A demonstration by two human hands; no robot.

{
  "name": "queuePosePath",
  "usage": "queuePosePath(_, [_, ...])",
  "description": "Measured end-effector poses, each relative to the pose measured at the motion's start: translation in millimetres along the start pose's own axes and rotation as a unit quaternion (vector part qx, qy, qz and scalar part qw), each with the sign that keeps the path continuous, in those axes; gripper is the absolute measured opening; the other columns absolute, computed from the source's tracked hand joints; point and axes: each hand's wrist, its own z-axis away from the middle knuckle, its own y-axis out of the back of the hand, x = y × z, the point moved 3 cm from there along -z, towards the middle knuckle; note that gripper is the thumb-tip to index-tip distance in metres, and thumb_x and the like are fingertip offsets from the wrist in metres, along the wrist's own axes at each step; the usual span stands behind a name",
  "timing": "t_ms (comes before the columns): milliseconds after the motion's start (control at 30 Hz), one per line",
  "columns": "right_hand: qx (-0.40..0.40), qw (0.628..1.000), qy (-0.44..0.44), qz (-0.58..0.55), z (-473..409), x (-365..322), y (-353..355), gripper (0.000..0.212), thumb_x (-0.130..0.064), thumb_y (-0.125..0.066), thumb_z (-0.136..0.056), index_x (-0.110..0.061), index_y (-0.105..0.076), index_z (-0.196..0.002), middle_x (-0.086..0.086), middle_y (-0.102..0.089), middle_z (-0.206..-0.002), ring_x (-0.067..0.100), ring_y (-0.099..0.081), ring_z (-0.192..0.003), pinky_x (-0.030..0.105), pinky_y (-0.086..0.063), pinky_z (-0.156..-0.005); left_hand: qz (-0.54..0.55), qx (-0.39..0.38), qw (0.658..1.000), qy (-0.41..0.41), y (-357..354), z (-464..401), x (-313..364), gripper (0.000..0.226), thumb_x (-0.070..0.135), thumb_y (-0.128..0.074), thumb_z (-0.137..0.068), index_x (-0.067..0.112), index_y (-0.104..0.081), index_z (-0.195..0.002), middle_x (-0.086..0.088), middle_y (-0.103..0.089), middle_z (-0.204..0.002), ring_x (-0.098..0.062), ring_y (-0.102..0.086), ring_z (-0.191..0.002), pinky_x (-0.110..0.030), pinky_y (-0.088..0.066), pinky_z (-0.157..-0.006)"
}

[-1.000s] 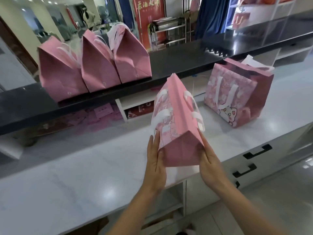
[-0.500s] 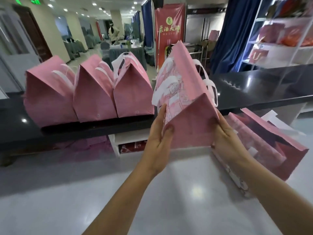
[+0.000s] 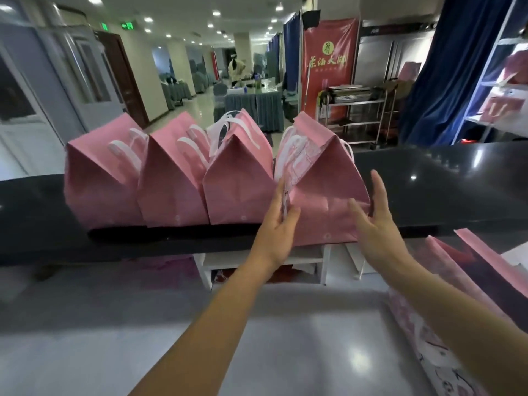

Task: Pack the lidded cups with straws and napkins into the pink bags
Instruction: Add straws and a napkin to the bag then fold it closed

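A dark raised tabletop [image 3: 428,178] crosses a dining hall. Left hand [image 3: 278,224] and right hand [image 3: 374,215], fingers spread, flank the rightmost pink bag [image 3: 320,201]. Its base overhangs the near edge and could tip off.

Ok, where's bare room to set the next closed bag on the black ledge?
Bare black ledge runs right of the fourth pink bag, between left hand and right hand. Left of it, three closed bags stand packed side by side. Ledge left of them is also bare.
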Motion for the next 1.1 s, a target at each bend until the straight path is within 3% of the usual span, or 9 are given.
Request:
queuePosePath(33, [0.008, 0.998, 0.038, 0.044, 5, 2, -3, 0.073, -0.043, -0.055, -0.098, -0.061, -0.006, -0.149, -0.004, -0.025, -0.161, 0.008, -0.039, -0.135, 0.035, -0.040, -0.102, -0.003, 0.016, 1.000, -0.009, 0, 1, -2, 0.061, 0.022, -0.044, -0.105, 0.055, -0.015, -0.146, 0.029, -0.019, -0.157, 0.011, -0.018, -0.143, -0.018, -0.017, -0.119])
queuePosePath(133, [-0.018, 0.960, 0.154, 0.231, 13, 16, -15, 0.092, -0.038, -0.072, -0.086, -0.056, -0.011, -0.152, -0.007, 0.017, -0.165, 0.028, -0.018, -0.150, 0.053, -0.039, -0.110, -0.083, 0.061, 0.994, -0.042, 3, 12, -13, 0.066, 0.018, -0.050, -0.102, 0.056, -0.016, -0.143, 0.042, -0.021, -0.147, 0.023, -0.016, -0.136, -0.005, -0.016, -0.111])
queuePosePath(200, [-0.021, 0.926, 0.205, 0.317, 8, 24, -22, 0.091, -0.041, -0.073, -0.080, -0.050, -0.020, -0.153, 0.004, 0.019, -0.165, 0.040, -0.015, -0.150, 0.061, -0.037, -0.110, -0.186, 0.106, 0.976, -0.043, 9, 19, -30, 0.069, 0.022, -0.056, -0.099, 0.053, -0.017, -0.147, 0.028, -0.023, -0.154, 0.008, -0.015, -0.145, -0.019, -0.016, -0.118])
queuePosePath(300, [-0.011, 0.925, 0.205, 0.319, -5, 29, -27, 0.088, -0.039, -0.073, -0.083, -0.049, -0.021, -0.153, 0.006, 0.020, -0.165, 0.042, -0.011, -0.150, 0.060, -0.045, -0.103, -0.395, 0.129, 0.909, 0.012, 23, 23, -64, 0.077, 0.039, -0.060, -0.094, 0.045, -0.011, -0.154, -0.003, -0.013, -0.164, -0.026, -0.007, -0.152, -0.047, -0.012, -0.122])
queuePosePath(433, [-0.013, 0.938, 0.199, 0.284, -23, 31, -37, 0.073, -0.035, -0.064, -0.094, -0.054, -0.022, -0.150, 0.001, 0.026, -0.163, 0.043, -0.015, -0.148, 0.051, -0.055, -0.087, -0.567, 0.085, 0.815, 0.081, 34, 28, -93, 0.081, 0.054, -0.052, -0.091, 0.041, -0.005, -0.156, -0.007, -0.004, -0.166, -0.033, 0.004, -0.152, -0.056, 0.003, -0.121])
queuePosePath(500, [-0.018, 0.944, 0.194, 0.266, -35, 34, -40, 0.066, -0.035, -0.059, -0.097, -0.055, -0.024, -0.149, -0.003, 0.028, -0.162, 0.043, -0.014, -0.149, 0.051, -0.053, -0.092, -0.597, 0.065, 0.794, 0.093, 38, 31, -104, 0.084, 0.058, -0.050, -0.090, 0.043, 0.001, -0.155, -0.006, 0.000, -0.166, -0.032, 0.009, -0.152, -0.058, 0.007, -0.119])
queuePosePath(633, [-0.037, 0.944, 0.206, 0.255, -55, 43, -38, 0.066, -0.034, -0.059, -0.097, -0.052, -0.025, -0.151, -0.006, 0.029, -0.161, 0.043, -0.014, -0.148, 0.051, -0.045, -0.103, -0.614, 0.059, 0.780, 0.102, 36, 32, -111, 0.093, 0.058, -0.051, -0.088, 0.046, 0.016, -0.152, -0.004, 0.014, -0.165, -0.030, 0.019, -0.150, -0.056, 0.011, -0.119])
queuePosePath(800, [-0.056, 0.943, 0.202, 0.257, -72, 50, -38, 0.071, -0.032, -0.062, -0.095, -0.053, -0.022, -0.151, -0.008, 0.033, -0.159, 0.039, -0.007, -0.151, 0.052, -0.038, -0.113, -0.612, 0.051, 0.780, 0.118, 35, 30, -112, 0.097, 0.055, -0.055, -0.088, 0.045, 0.017, -0.152, -0.003, 0.018, -0.164, -0.030, 0.023, -0.150, -0.056, 0.011, -0.118])
queuePosePath(1100, [-0.069, 0.941, 0.198, 0.267, -72, 48, -41, 0.075, -0.036, -0.064, -0.094, -0.054, -0.019, -0.151, -0.004, 0.029, -0.161, 0.040, -0.011, -0.150, 0.050, -0.041, -0.110, -0.601, 0.031, 0.784, 0.149, 33, 29, -111, 0.105, 0.050, -0.062, -0.084, 0.046, 0.020, -0.150, -0.002, 0.024, -0.163, -0.030, 0.028, -0.148, -0.060, 0.006, -0.118])
